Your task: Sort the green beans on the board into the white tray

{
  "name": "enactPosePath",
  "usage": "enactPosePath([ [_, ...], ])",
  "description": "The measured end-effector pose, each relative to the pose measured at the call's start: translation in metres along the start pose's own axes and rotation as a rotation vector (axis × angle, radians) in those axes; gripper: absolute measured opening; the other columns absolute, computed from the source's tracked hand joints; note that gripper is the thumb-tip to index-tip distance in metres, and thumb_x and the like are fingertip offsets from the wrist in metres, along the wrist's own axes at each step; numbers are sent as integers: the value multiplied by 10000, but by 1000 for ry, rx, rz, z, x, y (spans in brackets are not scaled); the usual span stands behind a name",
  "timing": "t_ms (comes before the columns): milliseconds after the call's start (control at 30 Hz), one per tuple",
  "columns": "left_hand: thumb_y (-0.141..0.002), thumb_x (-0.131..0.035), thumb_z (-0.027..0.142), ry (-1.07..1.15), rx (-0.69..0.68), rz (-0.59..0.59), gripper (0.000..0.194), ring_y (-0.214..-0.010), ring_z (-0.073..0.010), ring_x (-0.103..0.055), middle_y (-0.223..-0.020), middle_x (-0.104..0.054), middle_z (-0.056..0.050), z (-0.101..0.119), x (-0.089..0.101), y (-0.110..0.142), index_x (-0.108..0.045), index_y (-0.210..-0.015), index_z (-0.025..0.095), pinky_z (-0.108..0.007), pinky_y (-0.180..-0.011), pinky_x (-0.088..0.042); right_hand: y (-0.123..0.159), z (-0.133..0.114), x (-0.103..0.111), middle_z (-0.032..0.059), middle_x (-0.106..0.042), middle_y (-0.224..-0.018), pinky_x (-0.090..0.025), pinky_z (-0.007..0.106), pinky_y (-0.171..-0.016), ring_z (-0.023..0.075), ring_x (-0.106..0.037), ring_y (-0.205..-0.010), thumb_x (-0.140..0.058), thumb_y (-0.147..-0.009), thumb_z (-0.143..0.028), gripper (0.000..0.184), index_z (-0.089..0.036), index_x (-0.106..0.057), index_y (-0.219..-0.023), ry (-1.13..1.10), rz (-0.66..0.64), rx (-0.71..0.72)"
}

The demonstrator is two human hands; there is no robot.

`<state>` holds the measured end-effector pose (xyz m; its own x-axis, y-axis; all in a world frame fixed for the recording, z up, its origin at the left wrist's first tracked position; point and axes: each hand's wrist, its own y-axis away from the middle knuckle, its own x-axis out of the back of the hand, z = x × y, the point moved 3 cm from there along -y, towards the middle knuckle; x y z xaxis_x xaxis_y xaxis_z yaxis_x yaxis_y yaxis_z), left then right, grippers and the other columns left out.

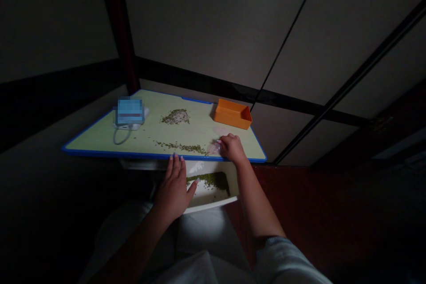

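My left hand [173, 188] lies with fingers stretched out against the near blue edge of the small table [100, 140], over a white tray [213, 204] that sits just below the edge and holds green beans [213, 180]. My right hand [232, 147] rests on the table top near its front right corner, fingers curled down beside a line of green beans [181, 146] and some pale grains [213, 147]. A second heap of beans and grains [175, 116] lies further back on the table.
An orange box [232, 114] stands at the table's back right corner. A blurred blue object with a white cable [129, 113] sits at the back left. Dark wall panels rise behind; the floor on the right is dark reddish.
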<state>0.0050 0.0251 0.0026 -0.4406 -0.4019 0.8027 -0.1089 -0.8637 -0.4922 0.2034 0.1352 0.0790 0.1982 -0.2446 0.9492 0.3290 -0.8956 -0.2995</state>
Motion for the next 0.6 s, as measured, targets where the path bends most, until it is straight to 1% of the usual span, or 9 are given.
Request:
enactPosePath([
  [233,-849,-426,471,-7,4,-5,739,-1433,-334,-120,-1510,-245,-256,1,1,0,-287,-1401,0,-476,-1114,-291,1,-3,0,69,-644,-822,-292,276,-781,184,-528,-874,-439,-936,-274,248,-181,-664,-882,-36,13,37],
  [400,-843,-436,471,-2,26,-23,742,-1431,-334,-129,-1515,-236,-253,1,2,0,-301,-1396,-4,-459,-1117,-290,2,-1,-1,67,-646,-823,-294,273,-783,184,-522,-874,-438,-941,-271,250,-176,-663,-891,-63,-5,32],
  [600,-851,-425,472,-6,8,-24,744,-1432,-341,-116,-1513,-228,-264,1,2,0,-288,-1398,-12,-475,-1112,-292,2,3,-3,62,-635,-814,-305,257,-771,171,-529,-850,-418,-949,-277,270,-174,-660,-890,-98,14,51],
])
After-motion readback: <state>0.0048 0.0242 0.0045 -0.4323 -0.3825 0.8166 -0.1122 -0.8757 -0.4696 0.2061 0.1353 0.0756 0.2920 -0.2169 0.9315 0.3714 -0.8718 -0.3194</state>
